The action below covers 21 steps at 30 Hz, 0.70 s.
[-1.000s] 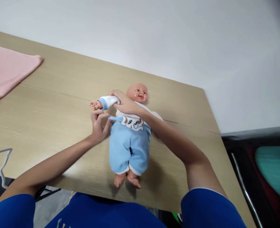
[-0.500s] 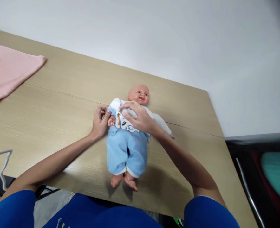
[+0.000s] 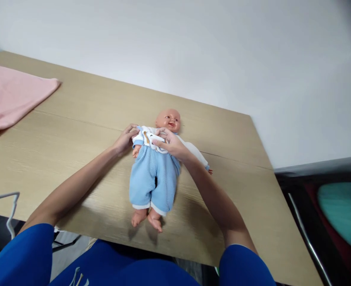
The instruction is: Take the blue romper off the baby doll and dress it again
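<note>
A baby doll (image 3: 169, 119) lies face up on the wooden table, its feet towards me. It wears a white long-sleeved top (image 3: 193, 151) and light blue fleece overalls (image 3: 154, 174) with an animal face on the bib. At the doll's shoulder on the left side, my left hand (image 3: 126, 140) is closed on a bit of blue cloth, seemingly a strap of the overalls. My right hand (image 3: 173, 145) bends over the chest, thumb and fingers closed on the white bib (image 3: 152, 139). The exact grip of both hands is partly hidden.
A pink cloth (image 3: 17, 93) lies at the table's far left. White wall (image 3: 175, 47) rises behind the table (image 3: 88, 103). A white bent rod (image 3: 12, 206) juts in at the left edge. A chair with a teal part (image 3: 342, 214) stands beyond the right edge.
My left hand has gone from the doll's cuff up to its shoulder. My right hand stays over the chest, fingers now lower on the bib. The view has shifted slightly.
</note>
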{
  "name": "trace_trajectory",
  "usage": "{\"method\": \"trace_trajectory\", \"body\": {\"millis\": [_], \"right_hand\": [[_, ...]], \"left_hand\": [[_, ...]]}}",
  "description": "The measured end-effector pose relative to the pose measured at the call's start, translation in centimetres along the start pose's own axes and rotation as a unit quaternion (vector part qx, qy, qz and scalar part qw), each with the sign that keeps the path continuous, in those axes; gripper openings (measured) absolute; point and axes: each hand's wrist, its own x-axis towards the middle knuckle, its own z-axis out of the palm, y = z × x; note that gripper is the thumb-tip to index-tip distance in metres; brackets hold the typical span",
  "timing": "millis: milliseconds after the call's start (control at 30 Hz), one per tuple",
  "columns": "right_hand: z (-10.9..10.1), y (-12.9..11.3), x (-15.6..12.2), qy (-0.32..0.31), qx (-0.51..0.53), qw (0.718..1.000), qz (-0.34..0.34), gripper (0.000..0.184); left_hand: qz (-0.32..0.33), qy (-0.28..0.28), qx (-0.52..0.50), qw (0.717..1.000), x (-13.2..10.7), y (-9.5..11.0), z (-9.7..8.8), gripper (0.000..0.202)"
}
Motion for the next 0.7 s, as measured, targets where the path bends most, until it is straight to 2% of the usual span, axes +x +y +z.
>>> {"method": "trace_trajectory", "body": {"millis": [133, 200, 333, 567, 700], "right_hand": [[-0.4, 0.6, -0.6, 0.027, 0.053, 0.998, -0.001, 0.066], [-0.5, 1.0, -0.8, 0.031, 0.087, 0.996, -0.002, 0.062], [-0.5, 1.8, -0.9, 0.066, 0.162, 0.985, -0.006, 0.054], [-0.8, 2.4, -0.6, 0.066, 0.18, 0.981, 0.008, 0.045], [-1.1, 2.6, -0.5, 0.066, 0.194, 0.979, 0.002, 0.047]], "left_hand": [[-0.011, 0.024, -0.013, 1.0, 0.6, -0.5, 0.3, 0.033], [0.015, 0.025, 0.001, 1.0, 0.6, -0.9, 0.2, 0.033], [0.076, -0.012, 0.04, 0.996, 0.8, -1.0, -0.4, 0.039], [0.043, -0.063, 0.092, 0.993, 2.7, 0.3, -0.5, 0.046], [0.007, -0.102, 0.067, 0.992, 4.9, 0.2, -0.3, 0.049]]}}
